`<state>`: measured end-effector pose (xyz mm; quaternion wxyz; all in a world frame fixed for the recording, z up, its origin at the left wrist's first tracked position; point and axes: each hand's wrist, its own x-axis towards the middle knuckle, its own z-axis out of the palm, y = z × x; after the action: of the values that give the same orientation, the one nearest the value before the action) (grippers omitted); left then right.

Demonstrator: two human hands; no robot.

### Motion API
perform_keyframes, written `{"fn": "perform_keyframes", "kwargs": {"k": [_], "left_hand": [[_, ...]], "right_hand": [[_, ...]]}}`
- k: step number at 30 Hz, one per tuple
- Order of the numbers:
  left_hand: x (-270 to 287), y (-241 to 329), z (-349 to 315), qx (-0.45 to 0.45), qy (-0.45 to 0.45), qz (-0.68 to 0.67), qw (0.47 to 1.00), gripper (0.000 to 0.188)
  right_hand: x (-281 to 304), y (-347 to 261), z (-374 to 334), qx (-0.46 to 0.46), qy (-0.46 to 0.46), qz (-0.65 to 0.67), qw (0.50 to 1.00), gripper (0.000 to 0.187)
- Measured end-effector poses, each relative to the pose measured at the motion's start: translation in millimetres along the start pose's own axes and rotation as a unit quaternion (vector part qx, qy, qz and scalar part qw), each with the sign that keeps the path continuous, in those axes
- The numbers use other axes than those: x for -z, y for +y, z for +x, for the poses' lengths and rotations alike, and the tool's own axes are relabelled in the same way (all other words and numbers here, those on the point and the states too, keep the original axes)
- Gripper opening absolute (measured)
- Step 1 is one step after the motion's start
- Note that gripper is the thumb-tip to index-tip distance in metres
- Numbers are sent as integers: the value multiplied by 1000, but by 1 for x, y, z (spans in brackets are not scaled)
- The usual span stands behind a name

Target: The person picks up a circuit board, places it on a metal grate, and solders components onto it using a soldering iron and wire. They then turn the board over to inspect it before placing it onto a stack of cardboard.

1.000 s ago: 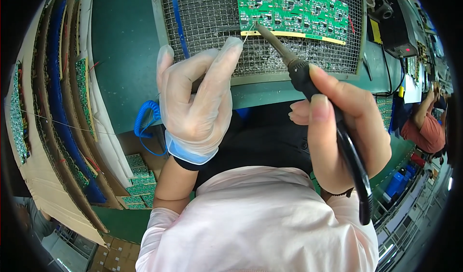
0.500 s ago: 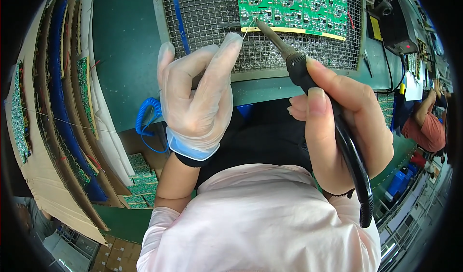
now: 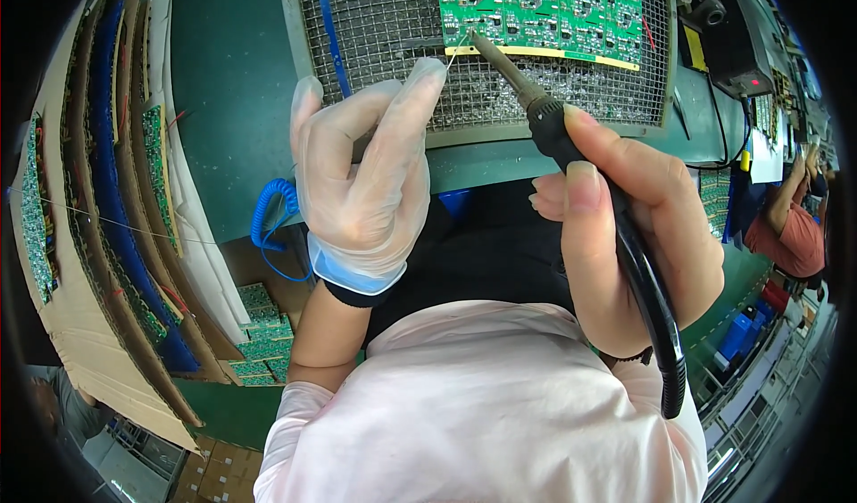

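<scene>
My right hand is bare and wraps round the black handle of a soldering iron. The iron's tip meets the near left part of a green circuit board panel. In a thin translucent glove, my left hand pinches a fine strand of solder wire between thumb and forefinger. That wire runs up to the board beside the iron's tip. The panel lies on a metal mesh tray and has a yellow strip along its near edge.
Cardboard dividers holding more boards stand at the left. A coiled blue cord hangs by my left wrist. A black box with a red light and tweezers are right of the tray. Another person sits at far right.
The iron and my right hand have shifted very slightly left and up. The iron's tip and the wire's end stay at nearly the same place on the board.
</scene>
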<state>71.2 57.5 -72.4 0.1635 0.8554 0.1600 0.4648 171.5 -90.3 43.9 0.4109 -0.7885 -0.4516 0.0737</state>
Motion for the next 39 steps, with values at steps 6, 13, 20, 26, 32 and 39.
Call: {"fn": "perform_keyframes", "kwargs": {"k": [6,13,20,26,32,39], "left_hand": [[-1,-1,0,0,4,-2,1000,56],[-2,0,-1,-8,15,-2,1000,55],[-2,0,-2,6,22,1,1000,48],[-1,0,-2,-1,23,7,1000,51],[-4,4,1,-5,29,18,999,50],[-2,5,1,2,13,17,1000,49]], "right_hand": [[0,1,0,-3,-9,0,1000,23],[1,8,-5,39,0,-8,999,23],[9,34,-14,62,102,59,991,29],[19,54,-10,5,192,40,981,31],[61,114,31,17,329,-50,943,31],[93,170,55,-34,205,-110,972,29]]}}
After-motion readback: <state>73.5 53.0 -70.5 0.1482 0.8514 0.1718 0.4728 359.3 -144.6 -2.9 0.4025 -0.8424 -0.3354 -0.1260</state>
